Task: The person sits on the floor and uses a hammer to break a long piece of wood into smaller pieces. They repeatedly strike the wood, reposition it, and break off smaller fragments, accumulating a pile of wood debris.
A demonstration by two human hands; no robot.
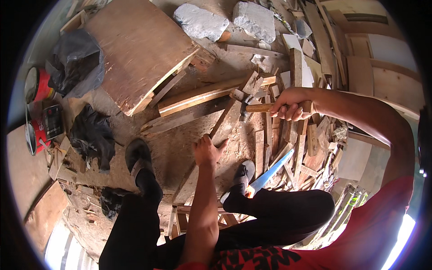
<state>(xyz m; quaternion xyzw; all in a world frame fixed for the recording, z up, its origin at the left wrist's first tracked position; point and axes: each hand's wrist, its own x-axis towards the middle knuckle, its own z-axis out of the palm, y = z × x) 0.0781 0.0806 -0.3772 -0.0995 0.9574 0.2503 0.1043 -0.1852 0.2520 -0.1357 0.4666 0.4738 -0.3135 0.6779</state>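
Note:
My right hand is closed around the wooden handle of a claw hammer. The hammer's metal head is beside the far end of a long, narrow wooden strip, where short wood pieces cross it; whether the head touches them I cannot tell. My left hand grips this strip nearer to me, its thumb stretched out to the right and the other fingers partly hidden. The strip slants from the far right down toward my legs.
Scrap wood is heaped at the right, with a blue-bladed handsaw beside my foot. A brown plywood board rests on boards at the far left. Concrete chunks, black plastic bags and red cans lie around.

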